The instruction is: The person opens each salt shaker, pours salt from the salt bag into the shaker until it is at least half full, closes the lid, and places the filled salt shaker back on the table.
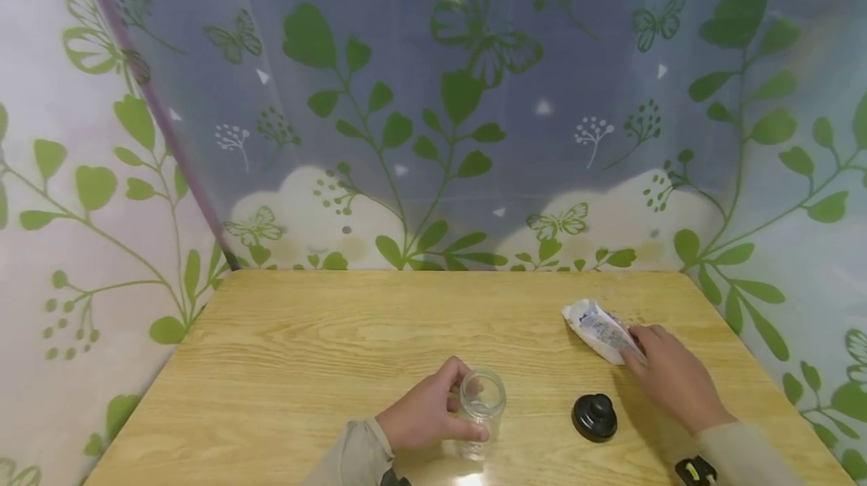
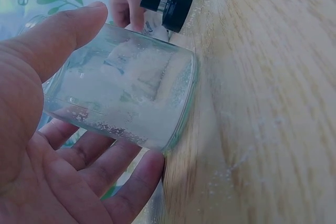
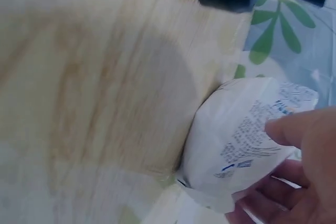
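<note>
A clear glass jar (image 1: 482, 399) without a lid stands on the table, and my left hand (image 1: 430, 407) holds it from the left, thumb on the near side, fingers behind. White grains cling inside the jar's wall in the left wrist view. At the right, my right hand (image 1: 677, 377) holds the near end of a white printed packet (image 1: 596, 329) that lies on the table. Its thumb is on the printed face and the fingers are beneath in the right wrist view. The packet's contents are hidden. A black knobbed lid (image 1: 594, 417) lies between the hands.
The wooden table (image 1: 325, 328) has white grains (image 2: 228, 174) scattered near the jar. More small specks lie beyond the packet in the head view. A patterned curtain (image 1: 406, 95) with green leaves and butterflies encloses the table at the back and sides.
</note>
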`<state>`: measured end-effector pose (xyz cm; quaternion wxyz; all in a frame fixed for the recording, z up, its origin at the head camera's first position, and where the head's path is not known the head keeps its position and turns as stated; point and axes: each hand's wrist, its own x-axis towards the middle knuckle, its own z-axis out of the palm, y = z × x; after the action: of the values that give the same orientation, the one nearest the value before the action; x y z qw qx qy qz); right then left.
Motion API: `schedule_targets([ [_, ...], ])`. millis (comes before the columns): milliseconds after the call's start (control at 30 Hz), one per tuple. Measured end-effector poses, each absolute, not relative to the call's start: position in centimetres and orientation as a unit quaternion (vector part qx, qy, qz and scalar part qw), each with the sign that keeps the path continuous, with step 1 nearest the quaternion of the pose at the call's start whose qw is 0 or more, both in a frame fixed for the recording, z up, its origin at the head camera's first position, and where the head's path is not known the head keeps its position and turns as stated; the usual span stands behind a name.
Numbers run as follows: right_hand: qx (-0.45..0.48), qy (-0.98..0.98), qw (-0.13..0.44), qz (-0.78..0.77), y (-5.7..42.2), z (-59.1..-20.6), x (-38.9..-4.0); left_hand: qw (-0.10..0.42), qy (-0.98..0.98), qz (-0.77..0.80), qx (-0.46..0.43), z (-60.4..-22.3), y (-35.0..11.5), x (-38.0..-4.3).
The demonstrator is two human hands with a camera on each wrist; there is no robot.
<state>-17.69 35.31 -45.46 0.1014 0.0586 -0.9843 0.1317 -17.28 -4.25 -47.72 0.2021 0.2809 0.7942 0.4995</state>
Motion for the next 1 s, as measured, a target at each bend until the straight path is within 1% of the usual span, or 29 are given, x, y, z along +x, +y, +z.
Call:
schedule_targets([
  [200,0.079,-0.974,0.178,0.116,35.5,-46.3,-18.5,0.205,0.793,0.498,0.285,-48.0,-4.2,-17.3],
  [267,0.083,-0.971,0.195,0.113,35.5,-46.5,-18.5,0.207,0.793,0.498,0.285,-48.0,-4.3,-17.4],
  [500,0.074,-0.966,0.206,0.134,35.3,-46.8,-18.7,0.207,0.789,0.502,0.287,-48.0,-4.4,-17.5],
  [700,0.037,-0.954,0.215,0.204,35.0,-47.2,-19.0,0.212,0.786,0.505,0.288,-47.8,-4.4,-17.3],
  [800,0.028,-0.942,0.238,0.235,34.9,-47.3,-19.2,0.215,0.785,0.507,0.282,-47.7,-4.4,-17.3],
  [1000,0.043,-0.921,0.29,0.258,34.3,-46.7,-19.5,0.221,0.78,0.519,0.272,-47.7,-4.5,-17.3],
])
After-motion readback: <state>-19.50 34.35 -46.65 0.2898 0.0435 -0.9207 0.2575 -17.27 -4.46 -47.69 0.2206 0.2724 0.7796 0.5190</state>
